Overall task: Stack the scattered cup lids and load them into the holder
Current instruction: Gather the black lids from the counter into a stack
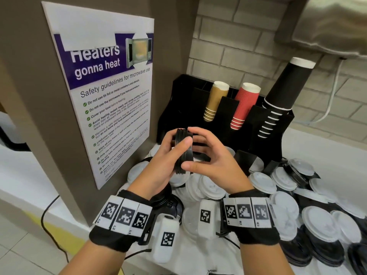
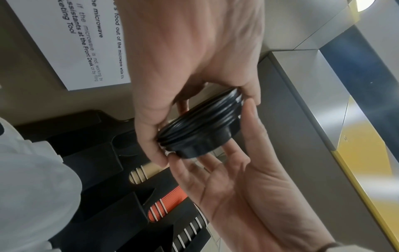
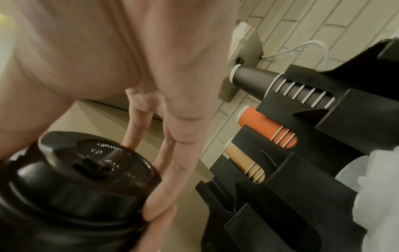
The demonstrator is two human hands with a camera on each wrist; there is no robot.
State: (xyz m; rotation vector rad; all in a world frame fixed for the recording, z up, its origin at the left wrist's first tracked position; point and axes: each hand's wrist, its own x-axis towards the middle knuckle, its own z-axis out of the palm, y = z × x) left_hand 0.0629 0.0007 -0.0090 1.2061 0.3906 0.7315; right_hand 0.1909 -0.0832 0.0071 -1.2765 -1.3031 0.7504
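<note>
I hold a short stack of black cup lids [image 1: 183, 153] on edge between both hands, above the counter and in front of the black holder [image 1: 178, 100]. My left hand [image 1: 170, 149] grips it from the left, thumb over the rim. My right hand [image 1: 202, 155] grips it from the right, index finger on top and thumb below. The left wrist view shows the stack [image 2: 200, 126] nested rim to rim between both palms. In the right wrist view the top lid [image 3: 90, 163] faces the camera with my fingers [image 3: 172, 170] along its side. Scattered white lids [image 1: 262, 183] and black lids [image 1: 317, 249] cover the counter below.
The holder's back slots carry gold cups [image 1: 215, 100], red cups [image 1: 245, 104] and black cups [image 1: 282, 96]. A brown panel with a microwave poster [image 1: 111, 96] stands close on the left. A tiled wall and a white cable [image 1: 331, 102] lie behind.
</note>
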